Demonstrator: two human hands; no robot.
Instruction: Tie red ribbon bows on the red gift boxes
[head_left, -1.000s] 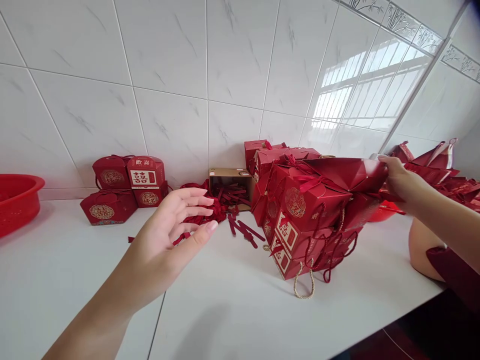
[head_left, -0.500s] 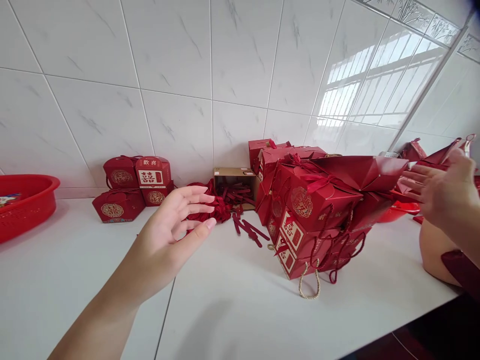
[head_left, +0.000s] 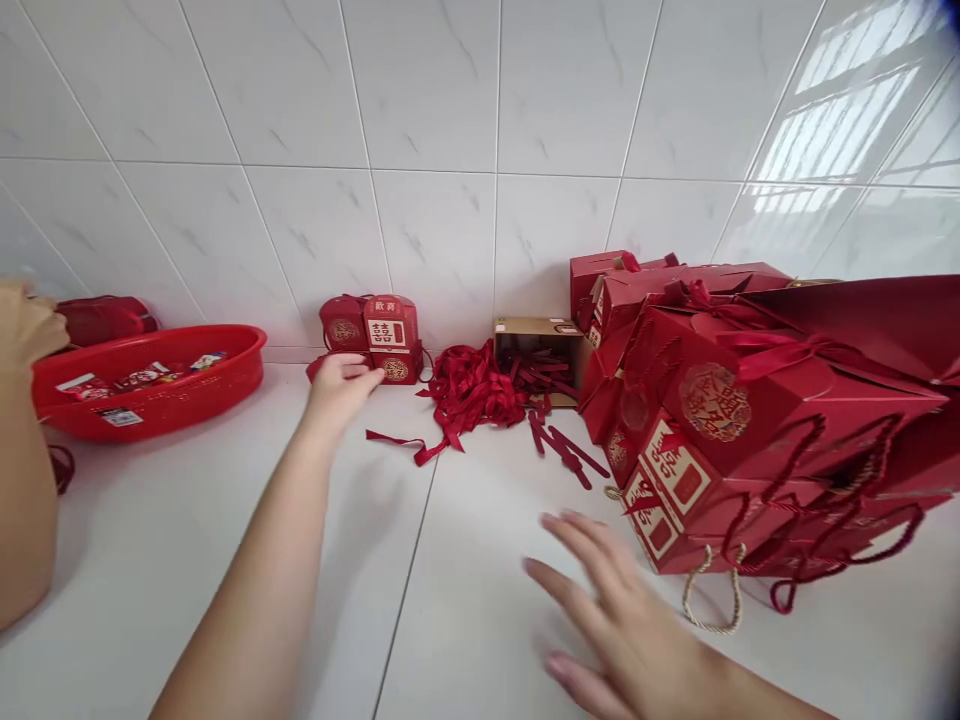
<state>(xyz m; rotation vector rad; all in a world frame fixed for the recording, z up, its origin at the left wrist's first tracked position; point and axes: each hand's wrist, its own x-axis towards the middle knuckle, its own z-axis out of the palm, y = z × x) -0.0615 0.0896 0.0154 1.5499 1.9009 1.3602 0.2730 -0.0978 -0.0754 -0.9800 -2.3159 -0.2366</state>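
My left hand [head_left: 341, 388] reaches far out to a small stack of red gift boxes [head_left: 379, 330] against the tiled wall. Its fingers curl over the low box at the stack's left, and only a red corner [head_left: 313, 368] of that box shows. My right hand [head_left: 615, 610] hovers low over the white counter [head_left: 187, 560], fingers spread and blurred, holding nothing. It is just left of a big heap of red gift boxes [head_left: 720, 420] with cord handles.
A red plastic basket [head_left: 225, 375] with small packets stands at the left, a dark red bag [head_left: 105, 318] behind it. A tan object [head_left: 22, 480] fills the left edge. Red ribbons [head_left: 472, 385] and strips spill from a small cardboard box [head_left: 536, 335].
The view has swung left. My left hand stretched out from mid-counter to the small boxes at the wall. My right hand left the heap's top box and dropped over the counter.
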